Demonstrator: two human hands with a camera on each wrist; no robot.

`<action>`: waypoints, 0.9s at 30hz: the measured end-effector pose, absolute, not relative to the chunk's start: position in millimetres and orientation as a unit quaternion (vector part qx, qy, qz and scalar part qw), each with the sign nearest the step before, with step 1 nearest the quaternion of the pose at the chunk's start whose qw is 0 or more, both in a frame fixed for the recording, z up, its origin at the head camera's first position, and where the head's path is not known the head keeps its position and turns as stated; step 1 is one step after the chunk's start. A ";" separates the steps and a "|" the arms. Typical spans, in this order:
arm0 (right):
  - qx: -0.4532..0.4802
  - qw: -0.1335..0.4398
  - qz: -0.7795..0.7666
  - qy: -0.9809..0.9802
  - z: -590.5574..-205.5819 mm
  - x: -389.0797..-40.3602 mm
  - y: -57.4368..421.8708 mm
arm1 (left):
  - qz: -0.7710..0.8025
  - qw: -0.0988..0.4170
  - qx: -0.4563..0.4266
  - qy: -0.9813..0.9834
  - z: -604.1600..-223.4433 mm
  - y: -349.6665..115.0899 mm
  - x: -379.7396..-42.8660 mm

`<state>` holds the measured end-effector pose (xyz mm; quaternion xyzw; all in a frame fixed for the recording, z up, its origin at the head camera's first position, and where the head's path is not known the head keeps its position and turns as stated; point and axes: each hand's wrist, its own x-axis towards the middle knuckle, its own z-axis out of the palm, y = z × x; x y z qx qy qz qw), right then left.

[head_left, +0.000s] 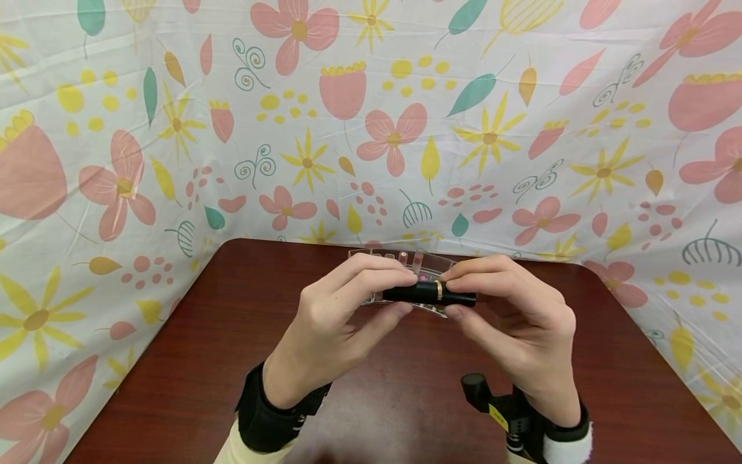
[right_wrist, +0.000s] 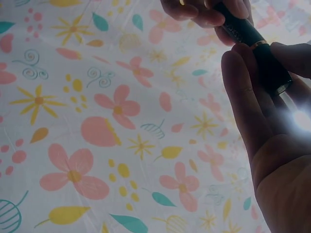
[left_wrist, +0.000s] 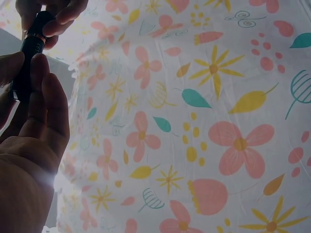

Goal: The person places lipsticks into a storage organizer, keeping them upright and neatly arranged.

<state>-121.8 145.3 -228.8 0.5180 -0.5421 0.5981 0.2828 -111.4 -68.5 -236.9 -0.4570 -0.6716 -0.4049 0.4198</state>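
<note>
A black lipstick tube (head_left: pixel 413 292) with a gold band is held level between both hands, over the middle of the table. My left hand (head_left: pixel 339 316) pinches its longer end between thumb and fingers. The shorter end past the band sits between the thumb and fingertips of my right hand (head_left: pixel 524 316). In the right wrist view the lipstick tube (right_wrist: pixel 269 65) shows a flat end and small lettering on its side. Behind the hands stands a clear organizer (head_left: pixel 443 263), partly hidden by them, with several small cosmetics in it.
The dark brown table (head_left: pixel 226 335) stretches out around the hands. A white curtain (head_left: pixel 220 129) printed with flowers and leaves encloses its back and sides. Each wrist wears a black strap, and a small camera mount (head_left: pixel 493 403) sticks out from the right one.
</note>
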 end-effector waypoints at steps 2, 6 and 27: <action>0.518 0.284 0.594 -0.545 -228.5 -121.9 145.1 | -0.405 0.417 -0.459 -0.671 -237.4 -67.4 -112.4; 0.524 0.280 0.588 -0.548 -228.3 -123.2 144.2 | -0.400 0.418 -0.459 -0.674 -237.8 -66.2 -113.4; 0.427 0.177 0.612 -0.642 -242.6 -132.7 140.8 | -0.297 0.421 -0.459 -0.724 -242.6 -60.1 -118.4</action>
